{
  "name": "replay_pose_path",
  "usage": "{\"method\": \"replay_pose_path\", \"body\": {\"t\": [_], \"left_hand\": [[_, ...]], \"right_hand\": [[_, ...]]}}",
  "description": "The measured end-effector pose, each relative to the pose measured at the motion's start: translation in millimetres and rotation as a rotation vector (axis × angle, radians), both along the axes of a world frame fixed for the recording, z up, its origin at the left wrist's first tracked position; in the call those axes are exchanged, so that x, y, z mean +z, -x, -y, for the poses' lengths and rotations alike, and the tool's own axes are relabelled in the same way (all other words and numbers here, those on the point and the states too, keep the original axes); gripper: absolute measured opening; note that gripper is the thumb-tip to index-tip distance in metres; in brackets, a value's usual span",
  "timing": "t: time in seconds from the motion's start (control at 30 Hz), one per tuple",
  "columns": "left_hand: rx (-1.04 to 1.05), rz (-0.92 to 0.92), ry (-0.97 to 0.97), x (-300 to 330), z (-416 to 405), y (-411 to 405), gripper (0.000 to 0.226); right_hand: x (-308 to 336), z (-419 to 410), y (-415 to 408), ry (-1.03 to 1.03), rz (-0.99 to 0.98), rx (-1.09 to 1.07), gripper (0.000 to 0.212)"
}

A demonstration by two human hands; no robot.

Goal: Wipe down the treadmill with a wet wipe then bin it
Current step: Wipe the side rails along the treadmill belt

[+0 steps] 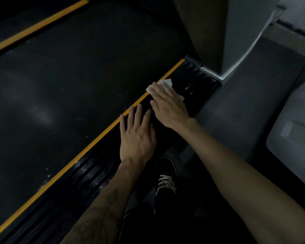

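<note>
The treadmill's black belt (74, 81) fills the left and middle of the head view. A yellow strip (99, 136) edges its ribbed black side rail (90, 173). My right hand (167, 106) presses a white wet wipe (165, 84) flat onto the rail with straight fingers, close to the rail's far end. The wipe shows only past my fingertips and at the hand's right side. My left hand (136, 136) rests flat on the same rail just behind the right hand, fingers spread, holding nothing.
A grey treadmill upright (236, 36) rises right behind the rail's far end. Grey floor (245, 110) runs along the right, with a pale grey machine base (294, 138) at the far right. My black laced shoe (165, 175) stands on the floor beside the rail.
</note>
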State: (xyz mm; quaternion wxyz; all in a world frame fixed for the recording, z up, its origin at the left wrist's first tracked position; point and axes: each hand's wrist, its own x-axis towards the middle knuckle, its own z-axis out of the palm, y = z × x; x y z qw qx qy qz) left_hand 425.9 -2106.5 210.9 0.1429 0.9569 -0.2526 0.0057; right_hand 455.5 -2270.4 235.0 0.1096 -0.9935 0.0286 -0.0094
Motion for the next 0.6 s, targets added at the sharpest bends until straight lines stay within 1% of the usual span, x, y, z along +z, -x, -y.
{"method": "replay_pose_path", "body": {"t": [0.07,0.1,0.2,0.27,0.3,0.37,0.43,0.47,0.6], "left_hand": [[0.002,0.002,0.002,0,1,0,0.057],[0.001,0.002,0.004,1,2,-1,0.057],[0.001,0.002,0.007,2,1,0,0.057],[-0.003,-0.002,0.005,1,1,1,0.057],[-0.005,-0.006,0.003,1,0,0,0.057],[-0.002,-0.003,-0.002,0,0,-1,0.057],[0.0,0.003,-0.001,1,1,-1,0.057],[0.0,0.002,0.003,1,1,-1,0.057],[0.003,-0.002,0.011,3,1,-1,0.057]], "right_hand": [[3,10,-10,0.025,0.013,0.086,0.05],[4,18,-17,0.033,0.016,0.078,0.048],[4,33,-26,0.019,0.002,-0.071,0.05],[2,23,-15,-0.014,0.007,-0.128,0.053],[1,13,-8,-0.035,0.01,-0.113,0.053],[0,-2,0,-0.024,0.035,-0.013,0.052],[1,0,-10,0.028,0.053,0.071,0.046],[1,7,-20,0.044,0.051,0.071,0.043],[0,31,-31,0.03,0.048,-0.078,0.045]]}}
